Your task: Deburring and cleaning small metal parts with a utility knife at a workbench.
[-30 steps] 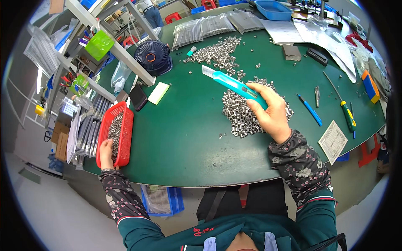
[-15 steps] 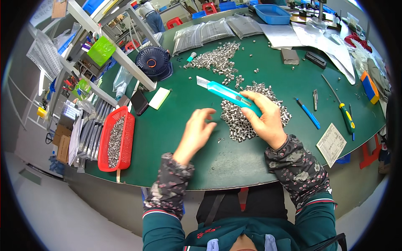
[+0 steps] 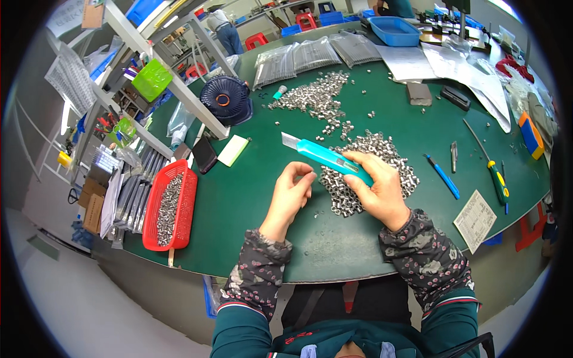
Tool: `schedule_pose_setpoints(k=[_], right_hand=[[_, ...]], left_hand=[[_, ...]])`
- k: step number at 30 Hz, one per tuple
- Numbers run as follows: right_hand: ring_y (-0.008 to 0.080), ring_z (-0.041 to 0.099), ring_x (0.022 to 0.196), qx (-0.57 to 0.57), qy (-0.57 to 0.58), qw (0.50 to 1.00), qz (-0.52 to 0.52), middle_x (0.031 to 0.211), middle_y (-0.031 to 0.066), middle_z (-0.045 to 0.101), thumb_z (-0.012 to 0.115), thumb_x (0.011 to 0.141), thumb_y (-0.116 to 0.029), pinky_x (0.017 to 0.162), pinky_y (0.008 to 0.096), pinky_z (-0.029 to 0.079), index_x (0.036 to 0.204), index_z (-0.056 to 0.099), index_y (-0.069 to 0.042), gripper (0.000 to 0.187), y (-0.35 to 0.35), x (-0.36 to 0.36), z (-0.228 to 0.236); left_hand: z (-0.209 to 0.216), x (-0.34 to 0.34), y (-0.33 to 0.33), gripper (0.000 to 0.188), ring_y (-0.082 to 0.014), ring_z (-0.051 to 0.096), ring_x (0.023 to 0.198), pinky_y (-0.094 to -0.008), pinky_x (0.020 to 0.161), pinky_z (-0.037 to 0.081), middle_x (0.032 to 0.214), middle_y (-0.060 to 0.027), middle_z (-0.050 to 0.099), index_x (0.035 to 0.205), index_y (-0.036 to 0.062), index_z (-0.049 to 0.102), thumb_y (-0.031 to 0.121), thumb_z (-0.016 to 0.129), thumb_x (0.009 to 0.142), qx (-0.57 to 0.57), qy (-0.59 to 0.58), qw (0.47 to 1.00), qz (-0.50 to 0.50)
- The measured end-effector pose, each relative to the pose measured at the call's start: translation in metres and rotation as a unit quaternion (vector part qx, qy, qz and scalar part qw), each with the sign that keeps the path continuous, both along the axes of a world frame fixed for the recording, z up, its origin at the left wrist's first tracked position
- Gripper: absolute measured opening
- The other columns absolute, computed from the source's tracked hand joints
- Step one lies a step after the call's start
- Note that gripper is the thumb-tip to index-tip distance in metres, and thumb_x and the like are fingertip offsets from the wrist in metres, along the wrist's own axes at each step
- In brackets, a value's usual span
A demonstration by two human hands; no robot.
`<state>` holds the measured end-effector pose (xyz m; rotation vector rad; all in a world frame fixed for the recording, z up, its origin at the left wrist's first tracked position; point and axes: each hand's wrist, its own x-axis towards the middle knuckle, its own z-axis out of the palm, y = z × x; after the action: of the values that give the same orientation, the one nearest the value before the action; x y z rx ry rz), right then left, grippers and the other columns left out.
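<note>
Right hand (image 3: pixel 382 191): fingers closed around the handle of a teal utility knife (image 3: pixel 328 157), blade end extended and pointing toward 10 o'clock. The knife sits just above the near pile of small metal sleeves (image 3: pixel 373 170), which lies on the green table (image 3: pixel 239 203) directly under and at 12 o'clock from this hand.

Left hand (image 3: pixel 291 194): positioned at 9 o'clock from the right hand, near it but apart. Fingers curled inward, tips pinched together near the knife body; whether a part is held between them cannot be told.

A second, looser scatter of sleeves (image 3: pixel 313 98) lies at 12 o'clock, further up the table. A red basket (image 3: pixel 172 203) holding more metal parts stands at 9 o'clock on the table edge. A blue pen (image 3: pixel 443 177) and a screwdriver (image 3: pixel 490 167) lie at 3 o'clock. A dark round fan (image 3: pixel 225 98) stands at 11 o'clock
</note>
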<state>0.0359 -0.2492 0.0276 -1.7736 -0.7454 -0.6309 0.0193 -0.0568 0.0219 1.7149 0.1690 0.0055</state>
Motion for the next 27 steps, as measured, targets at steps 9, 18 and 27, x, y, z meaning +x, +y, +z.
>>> schedule_pose_setpoints(k=[9,18,27], right_hand=[[0.0297,0.061,0.08,-0.091,0.093,0.99,0.056,0.091,0.0141,0.062,0.064,0.073,-0.014,0.069,0.0359,0.048,0.102,0.059,-0.005,0.03,0.002,-0.003,-0.01],[0.0298,0.06,0.077,-0.128,0.135,0.979,0.08,0.089,0.0143,0.062,0.063,0.073,-0.016,0.067,0.0353,0.048,0.102,0.059,-0.005,0.031,0.003,-0.006,-0.009],[0.03,0.061,0.078,-0.144,0.136,0.976,0.086,0.09,0.0143,0.062,0.062,0.074,-0.018,0.067,0.0356,0.047,0.102,0.06,-0.005,0.031,0.003,-0.004,-0.012]], left_hand=[[-0.017,-0.011,0.051,0.018,-0.0053,0.046,0.061,-0.0151,0.04,0.035,0.09,-0.003,0.053,0.102,0.0046,0.052,0.007,0.056,0.085,-0.255,-0.096,0.962,0.013],[-0.028,-0.006,0.058,0.013,-0.0056,0.046,0.063,-0.0159,0.042,0.036,0.085,-0.0001,0.052,0.098,0.0058,0.055,0.013,0.055,0.087,-0.321,-0.084,0.943,-0.015],[-0.024,-0.008,0.056,0.018,-0.0045,0.045,0.061,-0.0159,0.042,0.035,0.081,0.0015,0.049,0.102,0.0031,0.058,0.013,0.055,0.087,-0.305,-0.076,0.949,-0.011]])
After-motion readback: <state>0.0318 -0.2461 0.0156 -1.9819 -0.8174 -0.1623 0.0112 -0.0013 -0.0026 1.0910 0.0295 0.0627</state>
